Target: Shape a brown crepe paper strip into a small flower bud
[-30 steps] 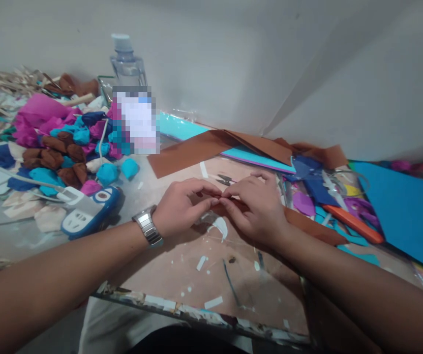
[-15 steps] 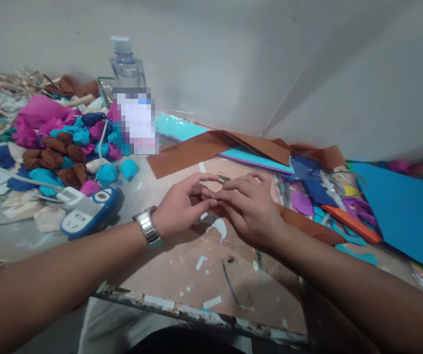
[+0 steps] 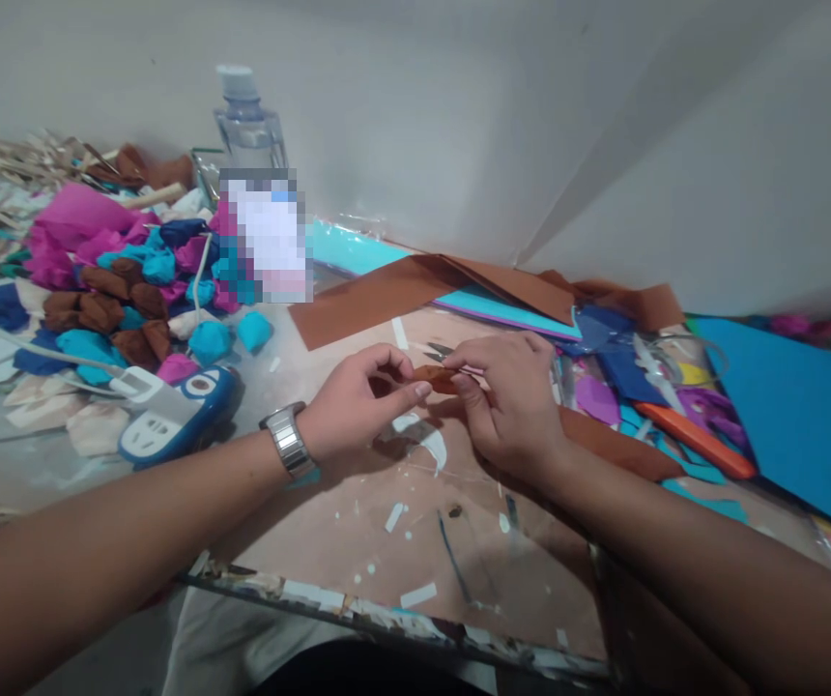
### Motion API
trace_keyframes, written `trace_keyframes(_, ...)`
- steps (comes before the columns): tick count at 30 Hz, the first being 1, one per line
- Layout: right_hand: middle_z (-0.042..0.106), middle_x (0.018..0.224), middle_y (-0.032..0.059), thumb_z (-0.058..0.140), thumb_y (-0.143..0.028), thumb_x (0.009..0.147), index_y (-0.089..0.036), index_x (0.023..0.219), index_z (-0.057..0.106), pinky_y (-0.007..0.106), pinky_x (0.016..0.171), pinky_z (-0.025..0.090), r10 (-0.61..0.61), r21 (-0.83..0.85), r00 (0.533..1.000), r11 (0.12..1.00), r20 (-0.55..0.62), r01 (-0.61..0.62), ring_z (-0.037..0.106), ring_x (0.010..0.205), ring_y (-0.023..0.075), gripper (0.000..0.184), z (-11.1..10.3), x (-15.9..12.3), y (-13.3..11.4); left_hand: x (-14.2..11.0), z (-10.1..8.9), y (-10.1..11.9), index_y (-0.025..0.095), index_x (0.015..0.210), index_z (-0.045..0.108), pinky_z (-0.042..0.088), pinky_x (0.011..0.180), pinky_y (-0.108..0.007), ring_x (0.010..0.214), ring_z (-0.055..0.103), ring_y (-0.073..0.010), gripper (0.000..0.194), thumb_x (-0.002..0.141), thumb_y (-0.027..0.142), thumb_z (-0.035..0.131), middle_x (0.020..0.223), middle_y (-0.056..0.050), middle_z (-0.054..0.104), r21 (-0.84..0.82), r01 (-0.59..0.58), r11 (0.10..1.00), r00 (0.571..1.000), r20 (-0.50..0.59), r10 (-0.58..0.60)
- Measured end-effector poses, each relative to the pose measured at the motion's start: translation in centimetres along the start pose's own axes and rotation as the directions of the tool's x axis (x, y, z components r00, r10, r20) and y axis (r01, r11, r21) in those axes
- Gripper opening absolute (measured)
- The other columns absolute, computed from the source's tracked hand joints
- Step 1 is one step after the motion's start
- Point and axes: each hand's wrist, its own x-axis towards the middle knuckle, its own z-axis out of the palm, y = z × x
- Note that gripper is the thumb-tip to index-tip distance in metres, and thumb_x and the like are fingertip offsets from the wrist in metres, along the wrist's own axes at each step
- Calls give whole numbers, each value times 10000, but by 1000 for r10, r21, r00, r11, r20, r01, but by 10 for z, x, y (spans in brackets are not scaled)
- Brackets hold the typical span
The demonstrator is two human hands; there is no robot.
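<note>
Between both hands is a small piece of brown crepe paper [image 3: 436,379], folded or crumpled. My left hand [image 3: 354,401], with a silver watch at the wrist, pinches its left end between thumb and fingers. The other end is in the closed thumb and fingers of my right hand [image 3: 513,401]. Pointed metal scissor blades [image 3: 439,352] show just behind the paper, by the right fingertips; their handles are mostly hidden by that hand. A long brown crepe strip [image 3: 372,304] lies behind the hands, and another brown strip [image 3: 615,445] lies beside the right wrist.
Several crumpled paper balls [image 3: 100,314] are heaped at left, near a blue and white power socket [image 3: 180,416] with cables. A clear bottle [image 3: 250,135] stands at the back. An orange cutter [image 3: 698,440] and a blue sheet [image 3: 799,416] lie at right. White scraps dot the board [image 3: 343,541].
My hands have moved slightly apart, the right one shifting rightward. The brown paper between the fingers, hidden before, now shows, and more of the scissor blades is visible.
</note>
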Motion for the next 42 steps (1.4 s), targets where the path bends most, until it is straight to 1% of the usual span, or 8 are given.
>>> trace_keyframes(8, 756, 1040, 24, 554, -252, 1012, -257, 1055, 642, 435, 962, 323, -22, -11, 1000, 1000, -17, 22, 656, 1024, 227, 98, 0, 0, 0, 0, 0, 8, 191, 875, 584, 369, 316, -184, 335, 467, -67, 414, 840, 564, 762, 557, 62, 559, -78, 88, 993, 994, -52, -92)
trace_keyframes(15, 758, 1023, 22, 572, -255, 1007, -261, 1023, 668, 442, 965, 328, -32, 3, 999, 999, -16, 32, 656, 1020, 226, 97, 1, 1, 2, 1, 0, 8, 176, 851, 646, 383, 320, -190, 341, 471, -66, 352, 806, 479, 819, 562, 46, 592, -108, 126, 986, 989, -59, -133)
trace_keyframes(24, 730, 1012, 33, 476, -281, 1030, -242, 1042, 612, 433, 969, 335, 26, 46, 999, 999, -45, -24, 647, 981, 227, 143, 3, 1, 5, 2, 0, 9, 172, 872, 634, 394, 351, -193, 375, 477, -68, 307, 858, 448, 767, 575, 47, 576, -101, 133, 986, 991, -22, -136)
trace_keyframes(26, 729, 1008, 36, 485, -277, 1029, -237, 1036, 615, 432, 963, 334, 30, 49, 999, 998, -46, -27, 644, 974, 225, 136, 3, 1, 5, 2, 1, 7, 171, 878, 620, 398, 373, -193, 398, 476, -61, 275, 883, 419, 739, 617, 41, 588, -68, 109, 992, 994, -17, -110)
trace_keyframes(29, 738, 994, 26, 527, -261, 1019, -242, 1031, 635, 434, 958, 320, 29, 34, 1000, 999, -11, -28, 636, 972, 221, 111, 2, 1, 5, 1, 2, 3, 181, 970, 585, 439, 453, -184, 481, 515, -50, 202, 892, 309, 720, 754, 25, 626, 1, -3, 1000, 998, -57, 3)
trace_keyframes(32, 752, 1009, 7, 558, -225, 1010, -255, 1041, 657, 443, 982, 294, -8, 12, 997, 1000, 74, 7, 631, 1002, 214, 108, 1, 1, 3, -1, 2, 1, 193, 1110, 572, 482, 542, -185, 617, 577, -61, 266, 884, 232, 707, 945, -10, 650, 77, -122, 990, 989, -72, 128)
trace_keyframes(35, 753, 1050, 3, 568, -222, 1013, -260, 1061, 672, 459, 1017, 274, -66, 36, 989, 997, 136, 61, 633, 1024, 207, 120, 1, 0, 0, -3, 2, 1, 185, 1140, 590, 514, 614, -199, 741, 621, -87, 280, 891, 237, 707, 1081, -49, 658, 117, -187, 975, 980, -51, 194)
trace_keyframes(42, 750, 1086, 8, 613, -267, 1007, -264, 1062, 700, 469, 1032, 283, -98, 71, 985, 994, 141, 88, 646, 1019, 200, 103, -1, -1, -2, 0, 1, 1, 169, 1100, 625, 530, 659, -215, 810, 656, -119, 243, 891, 244, 725, 1036, -64, 695, 77, -194, 978, 981, -17, 196)
